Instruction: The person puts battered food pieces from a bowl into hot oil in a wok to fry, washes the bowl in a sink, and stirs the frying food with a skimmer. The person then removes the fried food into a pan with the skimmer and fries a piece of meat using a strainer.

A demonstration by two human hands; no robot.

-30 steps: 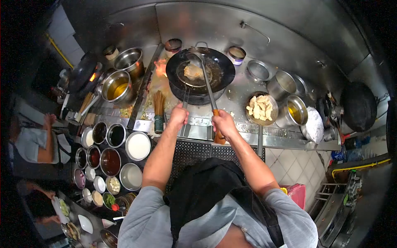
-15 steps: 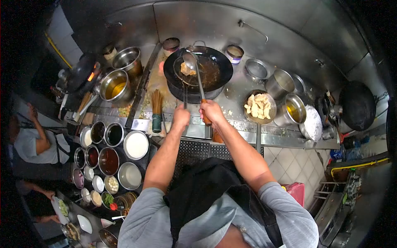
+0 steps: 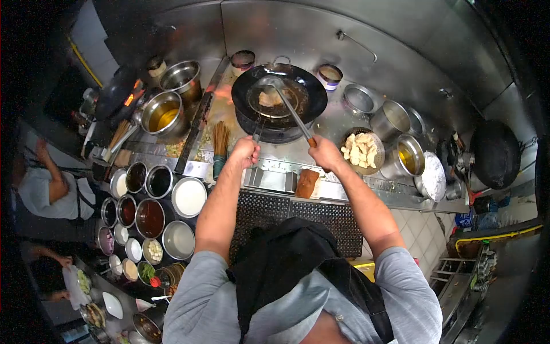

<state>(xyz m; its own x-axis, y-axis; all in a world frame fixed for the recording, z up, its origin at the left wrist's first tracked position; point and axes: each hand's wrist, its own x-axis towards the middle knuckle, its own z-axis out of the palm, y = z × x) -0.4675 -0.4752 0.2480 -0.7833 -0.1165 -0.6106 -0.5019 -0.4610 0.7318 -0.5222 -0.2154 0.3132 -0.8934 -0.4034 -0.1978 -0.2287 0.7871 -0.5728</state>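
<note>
My left hand (image 3: 246,152) is closed on the handle of a wire strainer (image 3: 260,121), whose round end lies in a black wok (image 3: 315,94). Brown food (image 3: 270,99) sits in the strainer. In my right hand (image 3: 325,153) is the wooden-ended handle of a steel ladle (image 3: 293,113); its bowl is over the strainer, beside the food. Dark oil (image 3: 298,100) shows in the wok. To the right, pale pieces (image 3: 360,150) fill a perforated skimmer resting on the counter.
Left of the wok are a bamboo brush (image 3: 220,143) and a pot of yellow oil (image 3: 162,116). Several sauce bowls (image 3: 150,218) stand at lower left. Metal pots (image 3: 391,120) stand at right. A co-worker (image 3: 51,183) is at far left.
My right hand has moved out to the right, so the ladle slants more. The ladle bowl has shifted over the food. My left hand still grips the strainer.
</note>
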